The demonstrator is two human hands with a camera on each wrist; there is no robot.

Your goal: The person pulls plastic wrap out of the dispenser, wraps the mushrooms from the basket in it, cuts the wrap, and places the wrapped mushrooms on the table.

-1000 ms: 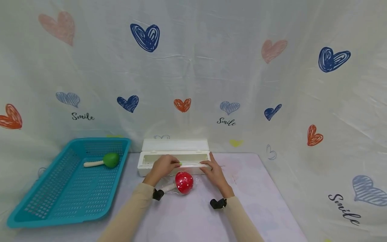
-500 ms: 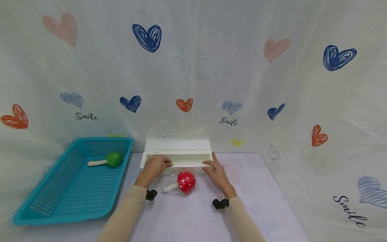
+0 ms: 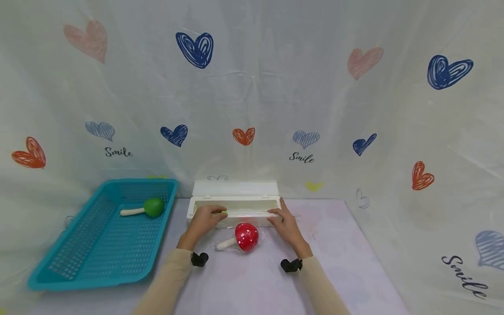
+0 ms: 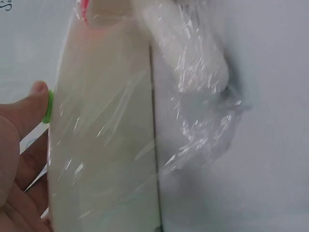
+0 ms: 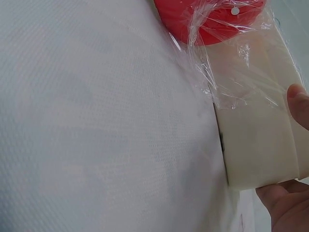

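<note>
A long white cling film dispenser (image 3: 252,220) stands at the back of the table with its lid (image 3: 235,188) raised. My left hand (image 3: 204,220) pinches a small green slider (image 4: 49,107) on the dispenser's front top edge, left of the middle. At the right end my right hand (image 3: 289,225) grips the dispenser: its thumb rests on the front edge and other fingers reach around the end. Directly in front lies a red, white-dotted mushroom (image 3: 246,237) with a white stem, in clear crinkled film (image 4: 207,140). Clear film also covers part of the dispenser's front.
At the left sits a blue plastic basket (image 3: 94,283) holding a green-headed, mushroom-shaped thing (image 3: 153,207) with a pale stem. A white curtain (image 3: 260,87) printed with hearts hangs behind and to the right of the table (image 3: 252,288).
My left hand has moved left along the dispenser's front edge with the green slider. The right hand keeps its place at the right end. The head view has turned slightly left.
</note>
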